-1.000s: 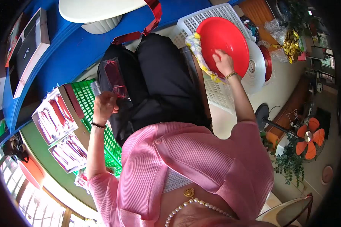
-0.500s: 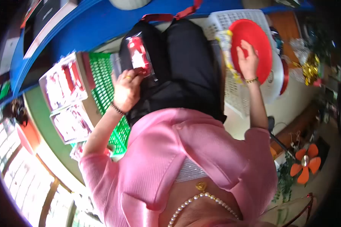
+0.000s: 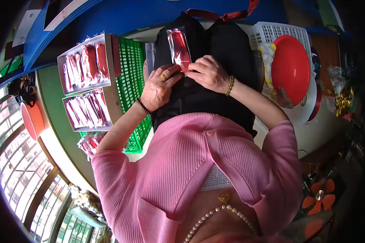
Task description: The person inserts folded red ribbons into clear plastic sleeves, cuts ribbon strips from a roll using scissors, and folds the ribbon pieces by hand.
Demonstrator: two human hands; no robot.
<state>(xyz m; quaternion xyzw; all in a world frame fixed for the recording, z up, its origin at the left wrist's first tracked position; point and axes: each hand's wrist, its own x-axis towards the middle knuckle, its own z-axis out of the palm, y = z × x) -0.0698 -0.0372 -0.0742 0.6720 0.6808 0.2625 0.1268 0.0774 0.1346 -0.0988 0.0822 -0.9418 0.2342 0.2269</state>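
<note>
On my lap, over the black trousers (image 3: 227, 52), lies a clear plastic packet (image 3: 178, 44) with a red item inside; what exactly it is cannot be made out. Its lower end is pinched between the fingertips of my left hand (image 3: 158, 87), which wears a gold ring. From the other side, my right hand (image 3: 209, 73) meets it with thumb and fingers closed on the same end. The fingertips of both hands nearly touch there.
To the left, two boxes (image 3: 85, 67) of similar red packets rest by a green plastic basket (image 3: 132, 69). A red bowl (image 3: 290, 69) sits on a white basket (image 3: 284, 30) to the right. An orange-bladed fan (image 3: 319, 195) stands at lower right.
My right hand has left the red bowl and moved left to the packet. My left hand still holds the packet's lower end. The whole view has shifted slightly.
</note>
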